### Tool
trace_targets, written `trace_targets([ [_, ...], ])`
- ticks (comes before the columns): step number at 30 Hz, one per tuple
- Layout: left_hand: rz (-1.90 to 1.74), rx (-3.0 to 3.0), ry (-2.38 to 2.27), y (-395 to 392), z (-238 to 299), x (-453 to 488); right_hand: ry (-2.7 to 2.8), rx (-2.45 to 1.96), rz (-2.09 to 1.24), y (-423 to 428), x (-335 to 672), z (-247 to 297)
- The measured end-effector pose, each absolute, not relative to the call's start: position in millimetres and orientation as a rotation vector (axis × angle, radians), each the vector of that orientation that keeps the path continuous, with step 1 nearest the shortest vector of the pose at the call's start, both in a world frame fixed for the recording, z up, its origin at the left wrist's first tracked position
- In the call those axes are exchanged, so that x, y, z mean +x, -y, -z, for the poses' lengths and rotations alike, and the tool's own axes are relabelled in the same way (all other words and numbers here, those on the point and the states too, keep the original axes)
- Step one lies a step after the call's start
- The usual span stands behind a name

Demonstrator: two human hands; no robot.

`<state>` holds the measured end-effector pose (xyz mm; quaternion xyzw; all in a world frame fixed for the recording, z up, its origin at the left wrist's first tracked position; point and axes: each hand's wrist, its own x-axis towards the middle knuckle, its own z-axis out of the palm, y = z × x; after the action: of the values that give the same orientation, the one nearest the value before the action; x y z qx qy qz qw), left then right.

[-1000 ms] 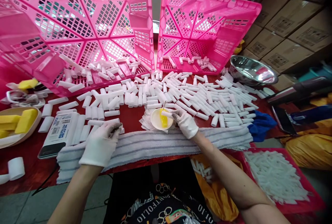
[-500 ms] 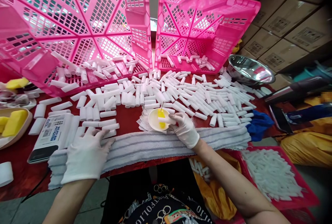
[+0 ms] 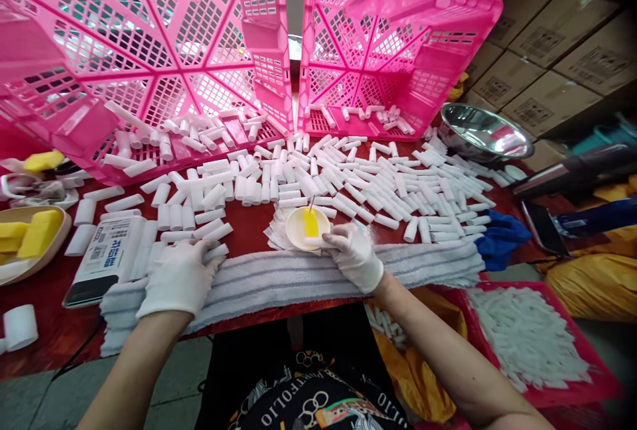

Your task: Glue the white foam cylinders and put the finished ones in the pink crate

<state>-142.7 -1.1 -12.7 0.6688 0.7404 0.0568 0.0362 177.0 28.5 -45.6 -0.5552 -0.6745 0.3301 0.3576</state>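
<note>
Both hands wear white gloves. My left hand (image 3: 176, 277) lies on the folded white towel (image 3: 279, 277), fingers curled around a white tube at the towel's far edge. My right hand (image 3: 354, 255) pinches a short white tube (image 3: 318, 240) at the near rim of a small white dish (image 3: 307, 225) that holds a yellow sponge strip and a thin stick. Several loose white tubes (image 3: 378, 188) cover the red table behind the dish.
Two pink crates (image 3: 149, 58) (image 3: 393, 52) lean at the back, tubes spilling from them. A steel bowl (image 3: 482, 131) sits at the right, a blue cloth (image 3: 500, 237) beside the tubes. A bowl of yellow sponges (image 3: 30, 237) is at the left. A red tray of tubes (image 3: 527, 337) stands lower right.
My left hand went from a raised pinch to flat on the towel, then reached forward onto a tube. My right hand drew back from the yellow strip to the dish's near rim.
</note>
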Motion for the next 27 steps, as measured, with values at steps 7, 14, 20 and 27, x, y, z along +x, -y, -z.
trace_targets([
  [7,-1.116,1.33,-1.505,-3.8,-1.1,-75.9,1.236,-1.316,-1.074,-8.8,169.8,11.5],
  [14,-0.995,1.032,-1.134,1.1,-16.0,-16.2,0.966,-1.242,-1.372,-16.0,162.9,-10.0],
  [20,-0.847,1.387,-1.233,7.7,-21.1,-13.7,1.388,-1.511,-1.118,-9.8,169.3,-24.9],
  [27,-0.655,1.538,-1.502,11.8,-1.7,11.6,2.158,-1.34,-0.034,13.6,185.7,-6.4],
])
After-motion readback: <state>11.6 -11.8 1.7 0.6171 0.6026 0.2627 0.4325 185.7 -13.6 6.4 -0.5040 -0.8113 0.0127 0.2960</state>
